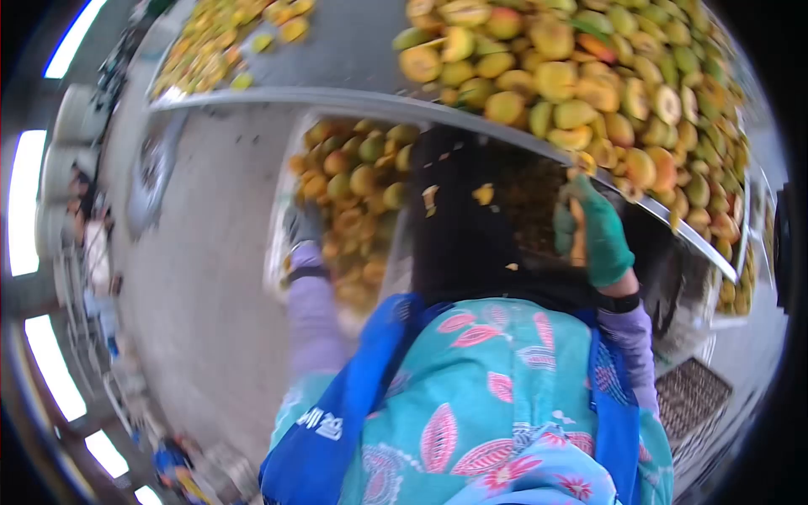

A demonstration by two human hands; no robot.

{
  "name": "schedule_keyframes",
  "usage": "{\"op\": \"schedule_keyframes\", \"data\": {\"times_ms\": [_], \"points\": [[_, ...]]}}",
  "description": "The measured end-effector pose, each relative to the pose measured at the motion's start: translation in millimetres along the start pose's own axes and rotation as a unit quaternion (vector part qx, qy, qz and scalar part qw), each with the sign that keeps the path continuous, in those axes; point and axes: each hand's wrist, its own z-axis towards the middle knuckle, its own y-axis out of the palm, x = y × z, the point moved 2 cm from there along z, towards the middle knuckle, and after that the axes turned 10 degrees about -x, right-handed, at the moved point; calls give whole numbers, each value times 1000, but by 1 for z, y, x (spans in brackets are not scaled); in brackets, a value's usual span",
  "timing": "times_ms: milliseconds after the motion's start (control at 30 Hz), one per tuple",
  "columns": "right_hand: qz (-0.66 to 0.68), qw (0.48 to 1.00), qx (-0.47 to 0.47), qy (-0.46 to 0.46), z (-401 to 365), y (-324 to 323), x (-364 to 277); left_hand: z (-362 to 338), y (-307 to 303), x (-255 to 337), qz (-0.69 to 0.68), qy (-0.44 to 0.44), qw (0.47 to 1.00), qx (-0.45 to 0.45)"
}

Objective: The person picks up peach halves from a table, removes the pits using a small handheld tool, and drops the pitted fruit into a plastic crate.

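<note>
My left hand [303, 225], in a grey glove, is at the left side of a white crate [279, 206] filled with yellow-orange peaches [349, 185]; its fingers are smeared against the fruit. A green glove covers my right hand [602, 231], which is closed around a light wooden handle [579, 234] just below the metal table edge. The handle's working end is hidden; a yellow piece of fruit [583, 164] shows at the top of that hand. Above it, a big heap of whole and halved peaches [581, 84] lies on the metal table [353, 59].
More cut fruit [206, 46] lies at the table's far left. Dark scraps fill a space [534, 198] under the table edge, beside my dark-clothed lap with bits of peel. A brown woven crate [693, 391] stands at lower right. Another person [97, 244] is far left.
</note>
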Motion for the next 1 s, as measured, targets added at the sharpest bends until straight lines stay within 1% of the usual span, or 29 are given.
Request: {"op": "schedule_keyframes", "data": {"times_ms": [33, 67, 100, 133, 167, 200, 233, 267, 300, 333, 367, 400, 467, 500, 533, 567, 633, 667, 767, 800, 900, 933, 1000], "points": [[-58, 998, -15, -37, -3, 1, -7, 64, 83, -79, 75, 33, 995, -63], [-41, 998, -34, -14, -5, 3, -17, 71, 89, -102, 49, 4, 997, -51], [-21, 998, -57, 9, -5, 6, -26, 38, 29, -48, 42, -23, 997, -57], [38, 996, -63, 41, -6, 8, -24, 39, -17, -2, 96, 33, 990, -103], [97, 990, -71, 74, -1, 6, -19, 10, -66, 54, 40, 81, 994, 54], [153, 980, -79, 101, 4, 3, -20, -28, -108, 123, -26, 129, 969, 210], [155, 978, -85, 112, 3, 9, -19, -61, -149, 189, -90, 252, 950, 159], [136, 983, -69, 102, 1, 12, -17, -90, -172, 246, -151, 368, 912, 102], [114, 988, -56, 90, 0, 14, -19, -111, -170, 290, -149, 456, 871, 107], [101, 993, -21, 50, 5, 12, -18, -133, -168, 332, -145, 541, 822, 105], [89, 996, 15, 10, 12, 8, -13, -145, -165, 365, -39, 586, 801, 114], [80, 995, 52, -30, 14, 4, -10, -135, -157, 387, -6, 583, 809, 70], [54, 997, 32, -45, 4, 1, -15, -124, -139, 423, 64, 570, 819, -18], [44, 997, 23, -55, -1, 0, -19, -120, -150, 419, -12, 573, 816, -69], [14, 996, 48, -74, -6, 3, -24, -111, -153, 409, -111, 503, 842, -162], [-75, 987, 66, -123, -1, 0, -23, -109, -152, 402, -208, 418, 849, -248], [-251, 941, 95, -206, 8, 6, -20, -127, -152, 383, -369, 420, 795, -234], [-335, 903, 116, -244, 7, 15, -23, -133, -152, 376, -449, 414, 760, -222], [-306, 928, 110, -182, 45, 13, -16, -121, -119, 381, -335, 535, 761, -150], [-240, 957, 99, -131, 42, 11, -21, -123, -115, 388, -211, 558, 795, -111], [-283, 919, 175, -210, 53, 7, -2, -143, -114, 415, -214, 554, 793, -133], [-257, 933, 182, -173, 50, 13, -4, -148, -108, 422, -217, 625, 747, -66], [-194, 939, 209, -194, 54, 18, -5, -150, -98, 420, -297, 507, 804, -96]]}}
